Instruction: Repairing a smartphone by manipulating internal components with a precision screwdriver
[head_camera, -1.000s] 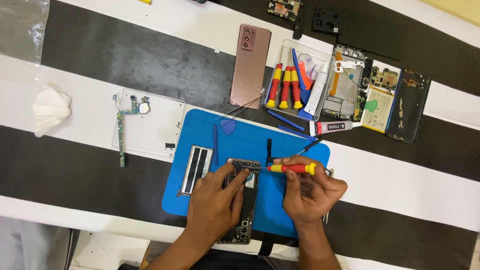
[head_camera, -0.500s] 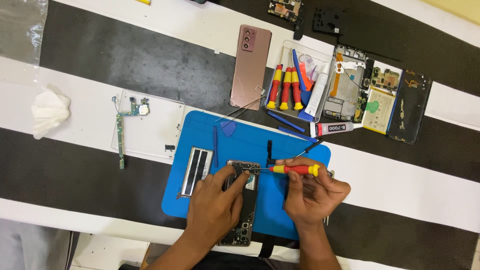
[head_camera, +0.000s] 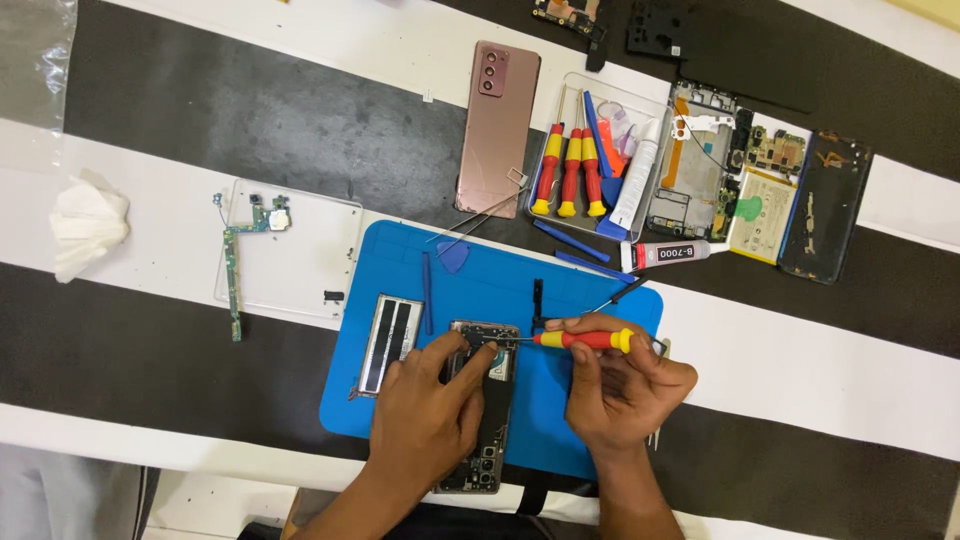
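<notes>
An opened phone frame (head_camera: 484, 400) lies lengthwise on the blue work mat (head_camera: 500, 280). My left hand (head_camera: 425, 415) rests on the frame and steadies it, with the fingers spread over its upper part. In my right hand (head_camera: 625, 385) is a red and yellow screwdriver (head_camera: 585, 340), held level, and its tip touches the top end of the frame. A black and silver part (head_camera: 388, 343) lies on the mat just left of the frame.
A clear tray (head_camera: 590, 160) of red and yellow screwdrivers and blue pry tools stands behind the mat, beside a pink phone back cover (head_camera: 495, 128), a glue tube (head_camera: 665, 254) and a dismantled phone (head_camera: 760, 185). At the left are a clear plate (head_camera: 300, 255), a flex cable (head_camera: 235, 270) and a crumpled tissue (head_camera: 88, 222).
My hands have barely moved. The screwdriver stays level at the top of the phone frame.
</notes>
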